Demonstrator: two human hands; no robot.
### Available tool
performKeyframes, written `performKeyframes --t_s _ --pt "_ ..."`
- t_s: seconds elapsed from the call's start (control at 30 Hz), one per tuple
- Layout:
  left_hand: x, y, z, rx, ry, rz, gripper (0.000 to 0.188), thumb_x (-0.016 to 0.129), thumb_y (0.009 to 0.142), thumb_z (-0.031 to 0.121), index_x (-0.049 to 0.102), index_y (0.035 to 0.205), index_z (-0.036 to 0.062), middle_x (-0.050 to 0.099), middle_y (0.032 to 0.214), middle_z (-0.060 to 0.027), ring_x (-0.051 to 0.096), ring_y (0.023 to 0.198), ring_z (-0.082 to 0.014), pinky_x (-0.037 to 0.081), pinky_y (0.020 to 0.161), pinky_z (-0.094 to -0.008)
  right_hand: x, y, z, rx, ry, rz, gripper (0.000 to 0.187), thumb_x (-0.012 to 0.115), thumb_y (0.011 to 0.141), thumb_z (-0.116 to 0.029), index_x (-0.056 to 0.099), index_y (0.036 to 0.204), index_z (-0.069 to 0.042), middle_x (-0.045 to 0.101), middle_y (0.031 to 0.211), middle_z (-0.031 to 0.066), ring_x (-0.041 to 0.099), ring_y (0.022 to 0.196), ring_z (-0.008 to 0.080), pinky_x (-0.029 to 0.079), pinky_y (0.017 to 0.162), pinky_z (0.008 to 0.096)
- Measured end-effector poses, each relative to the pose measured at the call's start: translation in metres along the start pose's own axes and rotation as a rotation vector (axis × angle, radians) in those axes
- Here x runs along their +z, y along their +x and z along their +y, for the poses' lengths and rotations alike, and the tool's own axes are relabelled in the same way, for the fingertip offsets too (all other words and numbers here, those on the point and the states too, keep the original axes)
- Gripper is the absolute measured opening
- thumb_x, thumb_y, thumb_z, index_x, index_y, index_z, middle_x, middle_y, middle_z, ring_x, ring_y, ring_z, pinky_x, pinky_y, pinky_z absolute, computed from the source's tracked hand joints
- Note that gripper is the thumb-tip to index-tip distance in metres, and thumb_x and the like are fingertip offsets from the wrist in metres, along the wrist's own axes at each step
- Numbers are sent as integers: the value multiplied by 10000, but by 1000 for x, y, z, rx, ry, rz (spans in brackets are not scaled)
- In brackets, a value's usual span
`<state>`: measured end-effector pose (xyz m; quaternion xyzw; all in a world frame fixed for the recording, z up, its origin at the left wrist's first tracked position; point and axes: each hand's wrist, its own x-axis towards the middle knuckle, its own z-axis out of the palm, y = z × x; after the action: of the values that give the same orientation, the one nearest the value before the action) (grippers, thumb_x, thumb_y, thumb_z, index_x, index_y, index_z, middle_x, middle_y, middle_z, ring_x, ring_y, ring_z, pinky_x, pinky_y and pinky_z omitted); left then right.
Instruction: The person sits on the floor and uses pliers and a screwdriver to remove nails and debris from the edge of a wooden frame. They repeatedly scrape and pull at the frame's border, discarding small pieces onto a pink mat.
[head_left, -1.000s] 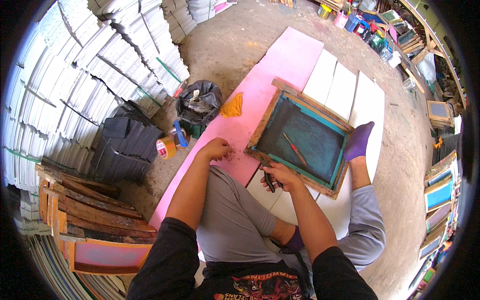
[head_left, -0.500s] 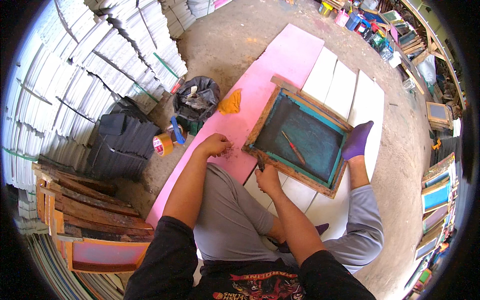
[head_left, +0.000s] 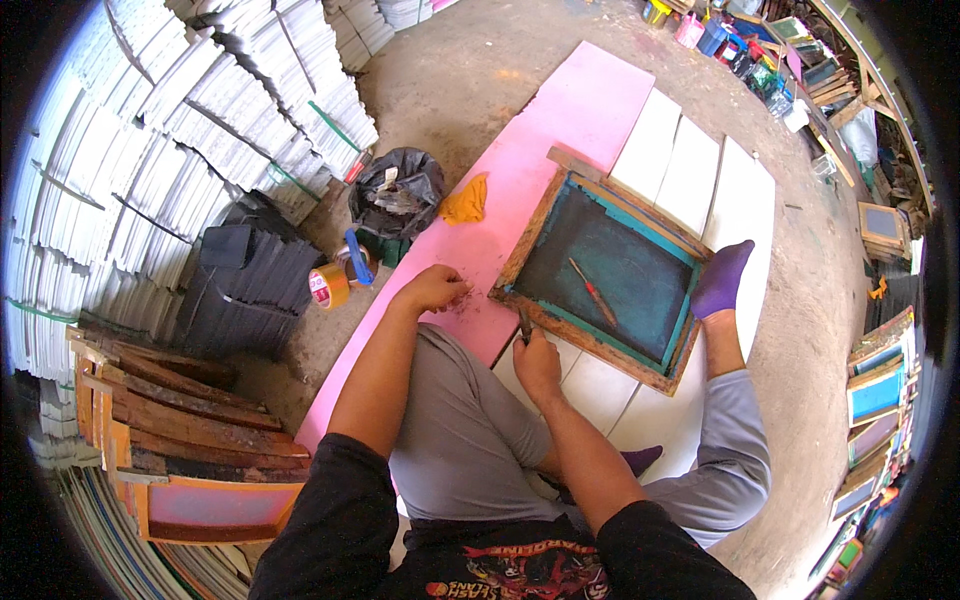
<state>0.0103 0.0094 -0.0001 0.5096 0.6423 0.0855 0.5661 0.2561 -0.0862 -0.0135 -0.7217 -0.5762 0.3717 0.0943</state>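
A wood-framed printing screen (head_left: pixel 640 368) with blue-green mesh lies on the boards in front of me. On its mesh rests a slim red-handled tool (head_left: pixel 597 299). My right hand (head_left: pixel 538 362) is closed around a short dark tool (head_left: pixel 525 324), whose upper end sits by the screen's near left edge; its exact kind does not show. My left hand (head_left: pixel 436 288) is over the pink board (head_left: pixel 575 110), fingers curled and pressed together beside dark crumbs (head_left: pixel 465 300). Anything between those fingertips is too small to make out. My purple-socked foot (head_left: pixel 722 280) is against the screen's right side.
A black-lined bin (head_left: pixel 397 195) and an orange cloth (head_left: pixel 464 201) lie beyond my left hand. Tape rolls (head_left: pixel 330 286) stand on the floor near stacked black sheets (head_left: pixel 245 290). Wooden frames (head_left: pixel 190 430) are piled at left; white boards (head_left: pixel 735 190) lie under the screen.
The view has shifted slightly. Both hands hold nearly the same places, the right one still around the dark tool.
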Motion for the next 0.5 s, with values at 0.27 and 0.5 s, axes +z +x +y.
performKeyframes --t_s 0.27,0.5 --pt "-3 -6 1 33 -174 -211 321 656 955 344 721 993 32 713 788 -65 601 569 -138 455 507 -273 7 8 -30 -295 -38 -159 331 639 931 -313 615 1048 -4 684 892 282 665 894 466 505 783 553" --pt "-11 -8 -12 2 -263 -15 197 738 905 217 740 945 24 704 736 -77 606 539 -147 476 498 -274 9 24 -58 -476 11 -267 325 639 937 -316 612 1043 -9 678 912 255 662 925 432 504 800 507"
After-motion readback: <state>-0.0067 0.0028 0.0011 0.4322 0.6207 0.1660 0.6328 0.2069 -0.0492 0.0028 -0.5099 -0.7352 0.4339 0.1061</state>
